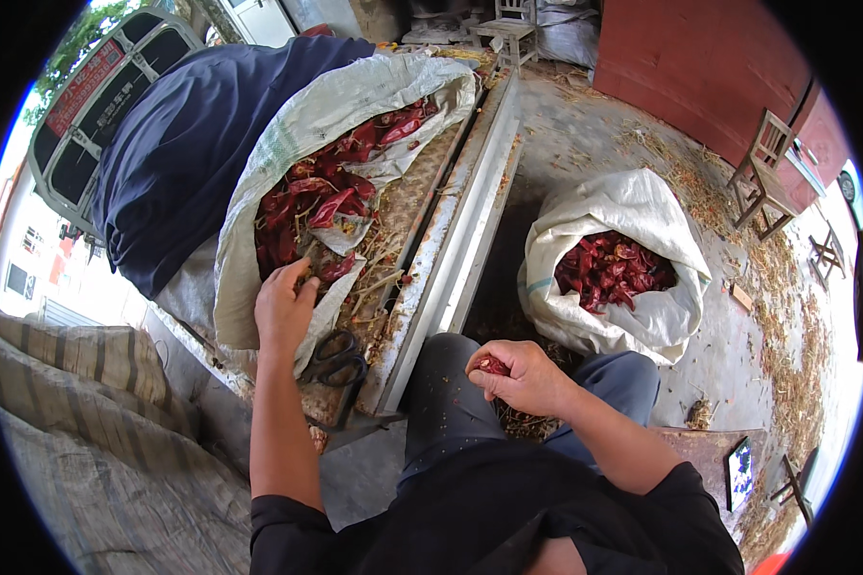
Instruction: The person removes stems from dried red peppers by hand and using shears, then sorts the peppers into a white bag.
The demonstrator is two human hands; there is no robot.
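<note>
My left hand (284, 305) reaches into the mouth of a white woven sack (259, 208) lying on its side on a rusty truck bed. Its thumb and forefinger are apart beside dried red chillies (316, 187); its other fingers are partly hidden. Over my lap, my right hand (521, 377) is closed around dried red chilli (490, 365), and part of it shows between thumb and fingers. Black-handled scissors (339, 358) lie just below the sack's mouth. To the right, a second white woven sack (618, 194) stands on the floor with its rim rolled back, holding red chilli pieces (615, 269).
A metal side rail (453, 251) runs along the bed's edge beside my leg. Chilli stems (374, 280) litter the bed. Dark blue cloth (187, 151) covers the sack's far side. A wooden chair (766, 172) and a phone (739, 473) on a low board are at right.
</note>
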